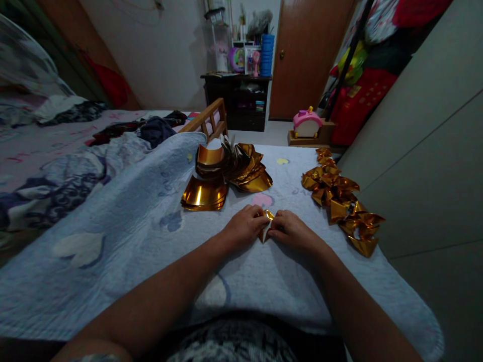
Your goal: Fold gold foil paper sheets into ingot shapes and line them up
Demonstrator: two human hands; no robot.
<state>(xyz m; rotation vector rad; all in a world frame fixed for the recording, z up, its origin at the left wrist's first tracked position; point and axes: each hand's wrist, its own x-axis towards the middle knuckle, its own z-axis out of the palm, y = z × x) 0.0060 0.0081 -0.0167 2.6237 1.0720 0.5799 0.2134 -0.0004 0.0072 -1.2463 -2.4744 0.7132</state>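
A small sheet of gold foil paper [265,234], partly folded with its pale underside showing, is pinched between my two hands just above the quilt. My left hand [247,223] grips its left side, fingers bent. On the right side, my right hand [290,227] holds it with thumb and fingers closed. Part of the sheet is hidden behind the fingers. Beyond my hands lies a stack of flat gold foil sheets [206,193], with more curled sheets [251,171] fanned out beside it. To the right, several folded gold foil pieces [335,188] are heaped in a long row.
A light blue quilt [151,266] with heart patterns covers the surface in front of me. Rumpled clothes [154,130] lie at the left. A pale cabinet [430,151] borders the right side. Farther back are a pink toy case [307,124], a dark shelf [236,108] and a wooden door [307,55].
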